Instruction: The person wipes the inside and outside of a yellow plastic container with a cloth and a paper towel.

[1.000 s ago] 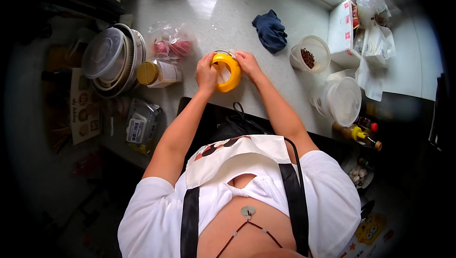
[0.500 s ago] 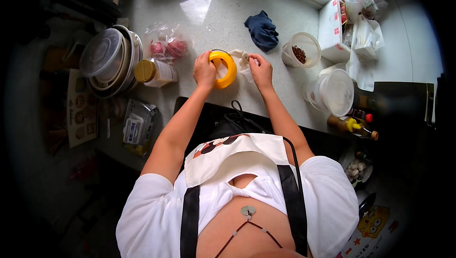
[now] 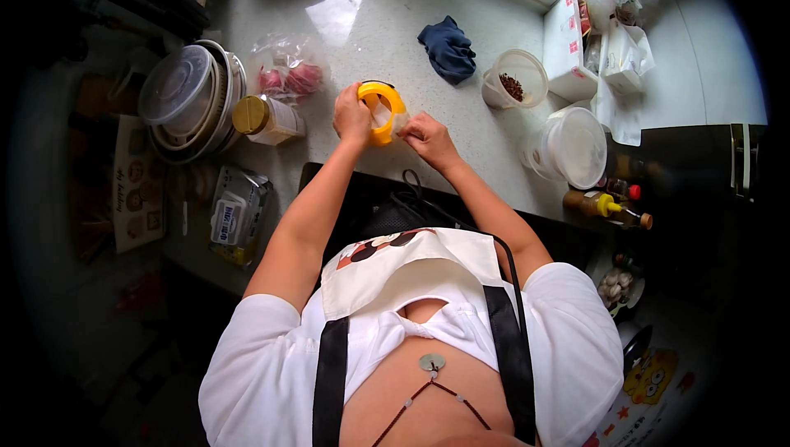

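Observation:
My left hand (image 3: 354, 114) grips the left side of a round yellow piece with a wide opening (image 3: 398, 101), held above the counter. Something whitish shows inside its opening, and a thin dark curve runs along its far edge. What kind of vessel or ring it is, I cannot make out. At its right rim, the bent fingers of my right hand (image 3: 429, 138) pinch a thin, crumpled off-white cloth (image 3: 401, 123). Most of that cloth is bunched up under the fingers. Beyond both hands lies a crumpled dark blue cloth (image 3: 448, 50).
On the left are stacked bowls with a clear lid (image 3: 175, 85), a gold-capped jar (image 3: 267, 120), a bag of reddish produce (image 3: 288, 77) and a wipes pack (image 3: 239, 215). To the right stand an open tub (image 3: 517, 77), a lidded tub (image 3: 576, 149), bottles (image 3: 605, 206) and a white box (image 3: 569, 48).
My right hand has moved left and nearer to me, bringing the off-white cloth from beside the yellow piece onto its right rim. My left hand keeps its grip.

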The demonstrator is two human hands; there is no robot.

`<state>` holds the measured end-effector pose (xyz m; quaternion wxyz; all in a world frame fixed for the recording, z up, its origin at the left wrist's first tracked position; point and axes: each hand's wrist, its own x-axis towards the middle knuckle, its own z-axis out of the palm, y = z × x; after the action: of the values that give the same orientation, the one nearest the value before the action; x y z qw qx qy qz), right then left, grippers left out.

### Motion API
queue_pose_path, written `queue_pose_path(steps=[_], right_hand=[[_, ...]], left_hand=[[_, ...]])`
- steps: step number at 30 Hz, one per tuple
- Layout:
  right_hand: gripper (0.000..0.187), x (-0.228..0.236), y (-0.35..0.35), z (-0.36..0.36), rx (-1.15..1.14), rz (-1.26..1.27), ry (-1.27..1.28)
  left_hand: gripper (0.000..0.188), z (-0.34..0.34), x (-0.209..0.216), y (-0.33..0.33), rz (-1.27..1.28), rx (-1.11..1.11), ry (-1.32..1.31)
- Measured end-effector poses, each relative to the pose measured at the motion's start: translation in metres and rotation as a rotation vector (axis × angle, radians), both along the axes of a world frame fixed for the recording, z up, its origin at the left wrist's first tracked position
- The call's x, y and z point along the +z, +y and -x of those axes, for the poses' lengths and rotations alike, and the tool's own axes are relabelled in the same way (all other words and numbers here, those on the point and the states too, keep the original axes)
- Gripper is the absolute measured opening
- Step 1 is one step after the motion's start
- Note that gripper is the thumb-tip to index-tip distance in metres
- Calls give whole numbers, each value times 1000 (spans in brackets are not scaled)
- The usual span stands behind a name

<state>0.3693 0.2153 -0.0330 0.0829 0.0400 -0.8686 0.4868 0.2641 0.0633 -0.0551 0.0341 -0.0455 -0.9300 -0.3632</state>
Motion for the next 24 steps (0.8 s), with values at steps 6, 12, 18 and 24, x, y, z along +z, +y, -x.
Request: queue_pose_path(steps=[6, 12, 18, 24], right_hand=[[12, -7, 39, -13, -372, -16, -242], [23, -11, 25, 15, -283, 326, -139], [20, 6, 15, 35, -133, 123, -82], [20, 2, 14, 38, -139, 117, -26]], left_hand=[[33, 2, -13, 0, -302, 54, -132], [49, -19, -5, -9, -964, 186, -765], [55, -33, 20, -16, -872, 142, -883], [44, -21, 32, -10, -826, 20, -945]])
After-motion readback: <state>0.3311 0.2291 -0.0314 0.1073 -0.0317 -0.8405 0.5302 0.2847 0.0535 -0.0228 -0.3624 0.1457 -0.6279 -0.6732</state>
